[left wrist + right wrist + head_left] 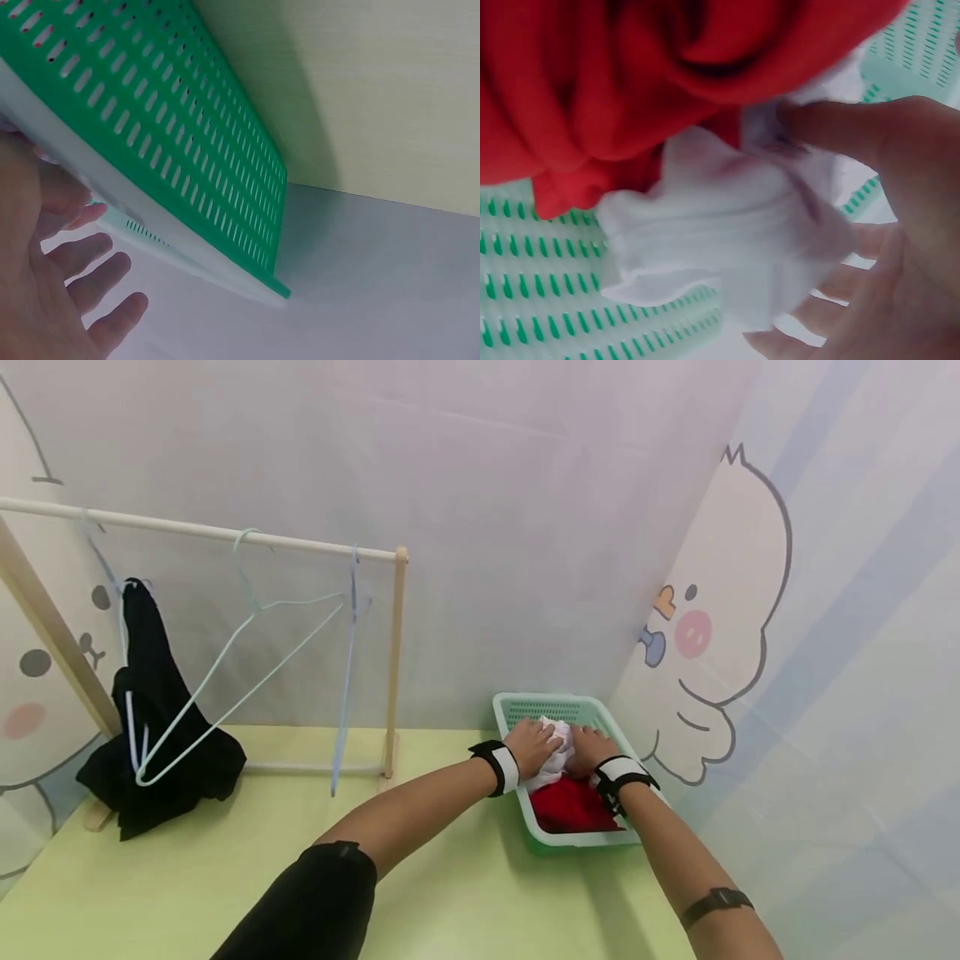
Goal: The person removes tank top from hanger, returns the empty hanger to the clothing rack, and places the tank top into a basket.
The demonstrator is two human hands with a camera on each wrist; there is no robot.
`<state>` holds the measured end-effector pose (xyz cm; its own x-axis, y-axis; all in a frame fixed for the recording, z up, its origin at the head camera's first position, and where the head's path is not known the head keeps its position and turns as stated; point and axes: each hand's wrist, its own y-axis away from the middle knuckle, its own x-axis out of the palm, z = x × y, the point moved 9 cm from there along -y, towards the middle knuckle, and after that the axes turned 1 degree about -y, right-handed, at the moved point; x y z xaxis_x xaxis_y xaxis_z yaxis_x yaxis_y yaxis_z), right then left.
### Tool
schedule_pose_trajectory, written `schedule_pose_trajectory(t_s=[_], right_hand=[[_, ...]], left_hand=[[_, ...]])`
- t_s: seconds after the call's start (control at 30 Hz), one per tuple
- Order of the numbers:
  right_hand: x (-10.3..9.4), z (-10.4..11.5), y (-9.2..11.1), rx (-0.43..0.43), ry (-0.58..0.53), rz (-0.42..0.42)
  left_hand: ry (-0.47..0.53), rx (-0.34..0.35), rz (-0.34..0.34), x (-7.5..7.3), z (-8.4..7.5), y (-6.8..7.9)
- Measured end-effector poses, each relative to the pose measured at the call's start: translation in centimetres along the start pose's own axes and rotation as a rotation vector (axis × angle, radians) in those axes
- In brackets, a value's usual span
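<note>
A crumpled white cloth lies in the green basket, its kind of garment not clear. Red cloth is bunched beside it, nearer me. My right hand holds the white cloth, thumb on one side and fingers on the other in the right wrist view. At the cloth's left edge, my left hand reaches over the basket's rim. The left wrist view shows this hand with fingers apart and loosely bent, beside the basket's slotted wall; its contact with the cloth is partly hidden.
A rack with a white rod and wooden posts stands at the left. From it hang a pale green hanger, a blue hanger and a black garment on another hanger. Behind the light yellow table is a printed backdrop.
</note>
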<state>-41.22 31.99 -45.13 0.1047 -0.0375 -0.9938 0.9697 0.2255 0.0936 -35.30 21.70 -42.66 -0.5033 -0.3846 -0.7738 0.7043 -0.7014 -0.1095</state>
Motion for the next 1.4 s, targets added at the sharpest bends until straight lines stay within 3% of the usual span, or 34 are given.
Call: schedule_pose_trajectory(t_s=[0.27,0.5,0.8,0.97,1.2,1.4], right_hand=[[-2.9,1.6,0.1,-0.083,0.077,-0.168],[-5.3,5.1,0.3,-0.168,0.096,-0.290],[-6.8,10.8,0.4,-0.296,0.037,-0.439],[-7.4,14.3,0.5,-0.341,-0.016,-0.423],[-8.3,20.6,0.8,-0.425,-0.075,-0.371],[-9.1,24.7,0.8,-0.497,-0.197,-0.392]], left_hand=[[-0.051,0.000,-0.049,-0.3,1.1,2.9],[-0.038,0.032,-0.109,-0.1,2.2,7.2],[0.049,0.036,-0.238,0.7,3.6,15.7],[0.111,0.035,-0.282,1.0,4.4,20.4],[0.058,0.045,-0.323,2.2,5.8,27.1],[0.099,0.011,-0.275,4.1,7.6,32.8]])
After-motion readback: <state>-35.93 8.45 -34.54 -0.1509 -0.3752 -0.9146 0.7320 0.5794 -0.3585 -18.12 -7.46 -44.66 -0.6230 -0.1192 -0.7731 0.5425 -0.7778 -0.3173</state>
